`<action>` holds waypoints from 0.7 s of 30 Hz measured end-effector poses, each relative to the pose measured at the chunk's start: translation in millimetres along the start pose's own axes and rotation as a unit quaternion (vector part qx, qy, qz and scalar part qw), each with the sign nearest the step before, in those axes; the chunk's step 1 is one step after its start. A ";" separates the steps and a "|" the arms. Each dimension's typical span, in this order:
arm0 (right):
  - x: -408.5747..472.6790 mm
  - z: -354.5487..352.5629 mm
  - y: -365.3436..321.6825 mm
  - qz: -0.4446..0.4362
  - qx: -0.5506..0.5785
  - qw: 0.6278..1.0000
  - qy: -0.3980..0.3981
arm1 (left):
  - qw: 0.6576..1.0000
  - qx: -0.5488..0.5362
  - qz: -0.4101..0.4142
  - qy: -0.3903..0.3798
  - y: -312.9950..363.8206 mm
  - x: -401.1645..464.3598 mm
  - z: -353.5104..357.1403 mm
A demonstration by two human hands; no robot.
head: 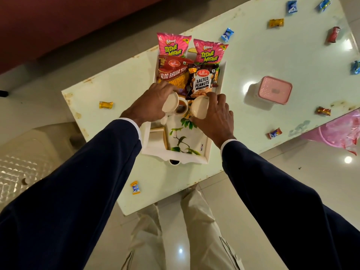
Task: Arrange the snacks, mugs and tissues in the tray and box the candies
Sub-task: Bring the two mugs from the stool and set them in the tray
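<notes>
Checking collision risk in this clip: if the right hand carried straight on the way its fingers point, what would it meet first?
Probably the salted peanuts packet, just beyond the right hand and its mug; depth unclear.

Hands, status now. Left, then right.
Left hand: gripping a cream mug over the tray.
Right hand: gripping a second cream mug.

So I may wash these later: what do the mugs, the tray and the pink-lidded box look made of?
The mugs look like glazed ceramic: cream, smooth, thick-walled. The tray seems glossy plastic or melamine, white with a printed leaf pattern. The box looks like translucent plastic under a matte pink lid.
</notes>
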State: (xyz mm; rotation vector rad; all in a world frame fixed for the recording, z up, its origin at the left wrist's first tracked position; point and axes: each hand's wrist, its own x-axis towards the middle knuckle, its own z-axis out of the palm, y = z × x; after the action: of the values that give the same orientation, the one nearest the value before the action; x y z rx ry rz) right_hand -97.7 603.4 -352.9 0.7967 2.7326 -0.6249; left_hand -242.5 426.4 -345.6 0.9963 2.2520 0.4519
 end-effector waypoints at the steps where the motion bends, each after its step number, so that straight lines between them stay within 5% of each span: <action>1: 0.4 0.3 -1.0 0.002 0.004 1.000 0.003 | 1.000 -0.014 -0.002 0.005 0.0 -0.8 0.4; 11: -2.8 0.6 -11.1 0.030 -0.068 0.997 0.034 | 0.991 -0.040 -0.070 0.108 8.8 -35.7 13.2; 15: -19.7 -2.9 -27.7 -0.059 -0.087 0.990 0.092 | 0.979 -0.062 -0.097 0.167 11.8 -79.8 13.0; 21: -63.1 15.7 -105.9 -0.212 -0.104 0.972 0.010 | 0.971 -0.072 -0.154 0.168 -19.4 -174.7 20.3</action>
State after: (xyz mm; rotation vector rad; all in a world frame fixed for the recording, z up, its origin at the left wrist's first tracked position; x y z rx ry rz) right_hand -102.8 486.7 -310.6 0.1686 2.9417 -0.3933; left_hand -149.0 283.3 -300.0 0.5095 2.5745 0.6750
